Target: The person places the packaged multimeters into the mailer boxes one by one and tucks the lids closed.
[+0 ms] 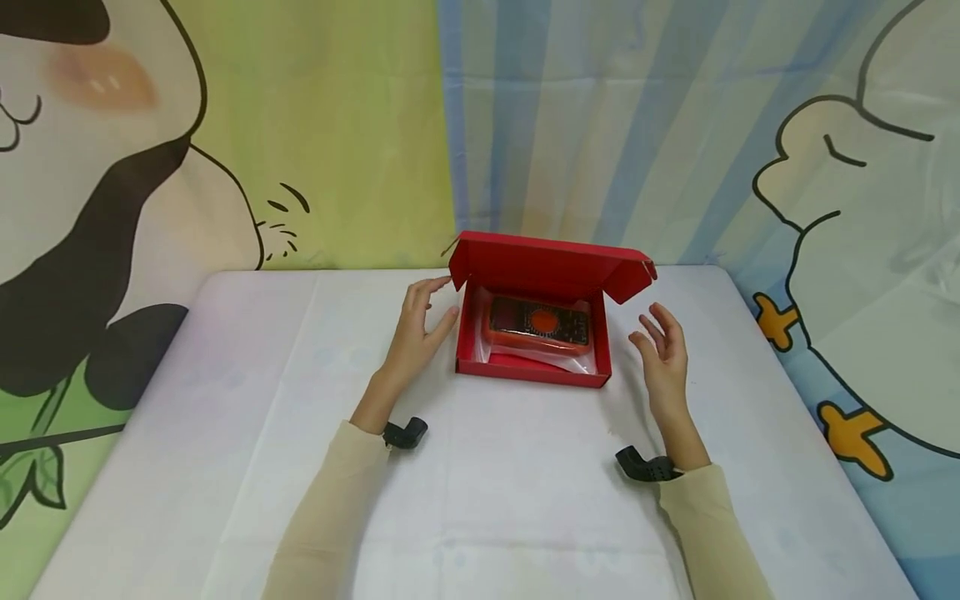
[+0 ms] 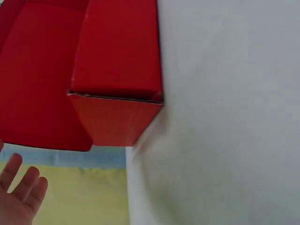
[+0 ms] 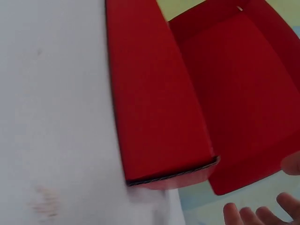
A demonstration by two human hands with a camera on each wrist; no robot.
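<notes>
A red cardboard box (image 1: 534, 372) stands on the white table, its hinged lid (image 1: 551, 260) raised at the back. Inside lies an orange multimeter (image 1: 542, 323) with a dark face and a round orange dial, wrapped in a clear plastic bag (image 1: 581, 363). My left hand (image 1: 415, 329) is at the box's left side, fingers loosely bent near the lid's left corner. On the other side my right hand (image 1: 663, 354) is held apart from the box, with fingers half bent. Both wrist views show the box's outer wall and lid close up; the multimeter is hidden there.
The white-covered table (image 1: 525, 492) reaches back to a printed cloth curtain (image 1: 585, 117) just behind the box. A black wrist camera (image 1: 405, 433) sits at the left wrist and another black camera (image 1: 645, 465) at the right.
</notes>
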